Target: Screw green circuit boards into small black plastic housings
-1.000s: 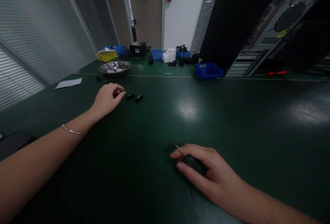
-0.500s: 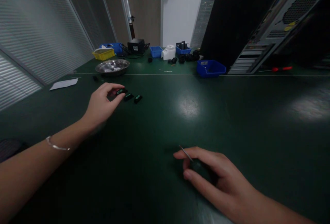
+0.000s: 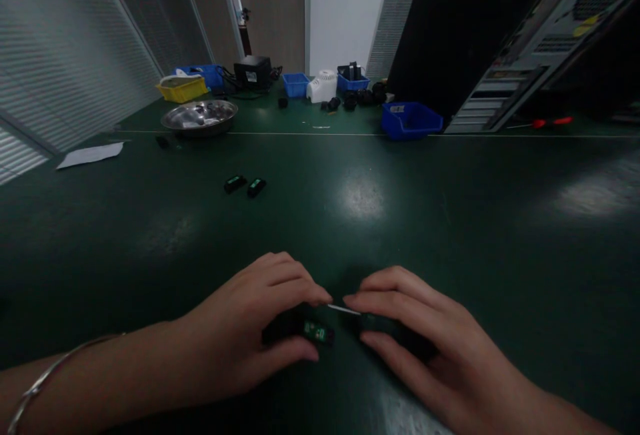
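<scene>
My left hand (image 3: 265, 318) is at the front of the table, its thumb and fingers curled around a small black module with a green circuit board (image 3: 317, 332). The fingers behind the module are partly hidden. Its index fingertip is at the metal tip of a small screwdriver (image 3: 344, 309). My right hand (image 3: 425, 335) grips that screwdriver by its dark handle, shaft pointing left toward the other hand. Two similar modules, one on the left (image 3: 235, 183) and one on the right (image 3: 257, 187), lie farther back on the green table.
A metal bowl (image 3: 200, 118) stands at the back left, near a white paper (image 3: 91, 155). Behind are a yellow bin (image 3: 183, 89), a black box (image 3: 253, 73) and a white plastic part (image 3: 323, 87). A blue bin (image 3: 411, 121) sits back right, beside a computer case (image 3: 520, 75).
My left hand has brought one module from the far left to the front, beside my right hand. The screwdriver has turned to point more to the left. The view has shifted slightly.
</scene>
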A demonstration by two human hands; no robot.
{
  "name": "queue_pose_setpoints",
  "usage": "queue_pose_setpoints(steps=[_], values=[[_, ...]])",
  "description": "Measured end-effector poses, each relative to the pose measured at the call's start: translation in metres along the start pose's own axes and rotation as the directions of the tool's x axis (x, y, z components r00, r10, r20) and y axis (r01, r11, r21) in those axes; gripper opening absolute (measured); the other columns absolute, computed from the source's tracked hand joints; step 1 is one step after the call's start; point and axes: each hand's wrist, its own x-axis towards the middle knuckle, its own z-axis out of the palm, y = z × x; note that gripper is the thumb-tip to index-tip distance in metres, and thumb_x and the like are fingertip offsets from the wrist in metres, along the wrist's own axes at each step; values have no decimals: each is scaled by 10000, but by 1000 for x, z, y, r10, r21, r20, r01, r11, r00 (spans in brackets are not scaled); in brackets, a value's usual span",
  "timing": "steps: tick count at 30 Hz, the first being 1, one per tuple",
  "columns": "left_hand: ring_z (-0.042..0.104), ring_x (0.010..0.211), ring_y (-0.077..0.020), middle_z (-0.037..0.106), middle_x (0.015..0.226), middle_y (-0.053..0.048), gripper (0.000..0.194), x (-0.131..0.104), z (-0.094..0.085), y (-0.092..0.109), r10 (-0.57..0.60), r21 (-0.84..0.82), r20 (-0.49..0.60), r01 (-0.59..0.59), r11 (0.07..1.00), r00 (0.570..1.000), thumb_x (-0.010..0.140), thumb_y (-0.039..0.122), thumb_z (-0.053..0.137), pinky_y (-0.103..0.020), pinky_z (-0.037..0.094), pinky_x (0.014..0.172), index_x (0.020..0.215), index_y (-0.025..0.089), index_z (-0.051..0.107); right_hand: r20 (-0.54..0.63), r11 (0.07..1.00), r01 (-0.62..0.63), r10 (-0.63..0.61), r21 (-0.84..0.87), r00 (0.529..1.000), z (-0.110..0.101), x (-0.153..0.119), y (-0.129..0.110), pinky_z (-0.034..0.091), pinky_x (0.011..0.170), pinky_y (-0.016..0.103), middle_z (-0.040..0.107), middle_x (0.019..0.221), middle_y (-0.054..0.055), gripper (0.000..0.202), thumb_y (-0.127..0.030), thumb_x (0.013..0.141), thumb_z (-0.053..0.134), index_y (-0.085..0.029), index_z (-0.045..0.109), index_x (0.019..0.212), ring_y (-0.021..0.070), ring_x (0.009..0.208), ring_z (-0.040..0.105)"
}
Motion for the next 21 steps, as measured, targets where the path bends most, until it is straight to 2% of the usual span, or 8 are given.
queue_pose_setpoints(steps=[4, 7, 16, 21], values=[[562, 934, -188, 646, 1013, -11, 225, 1, -1, -2, 20, 19, -28, -20, 1000, 999, 868, 130, 677, -318, 411, 810, 1067, 216, 617, 15, 998, 8, -7, -61, 1000, 2, -1, 0, 536, 865, 322, 621, 1141, 31, 435, -74, 923, 557, -306, 516, 1289, 186, 1034, 611], [558, 899, -181, 647, 974, -6, 175, 2, -1, -2, 21, 28, -45, -20, 999, 999, 880, 112, 644, -313, 396, 785, 1021, 214, 630, 28, 997, 7, -5, -79, 1000, 2, -1, -1, 532, 854, 344, 634, 1116, 22, 416, -76, 925, 554, -309, 519, 1267, 193, 1019, 611], [564, 884, -193, 647, 944, -17, 122, 3, -3, -9, -51, 88, -92, 60, 994, 994, 882, 173, 652, -321, 403, 784, 998, 210, 648, 51, 993, -33, 39, -110, 998, -3, 0, -2, 531, 812, 380, 644, 1057, 51, 268, -106, 929, 527, -252, 594, 1144, 220, 980, 618], [577, 899, -190, 648, 966, -29, 135, 2, -3, -7, -18, 67, -147, 29, 997, 989, 885, 168, 648, -314, 430, 799, 1015, 206, 649, 63, 991, -46, 55, -128, 997, -4, 0, -4, 525, 852, 405, 649, 1058, 59, 263, -125, 923, 529, -256, 592, 1142, 234, 1000, 624]])
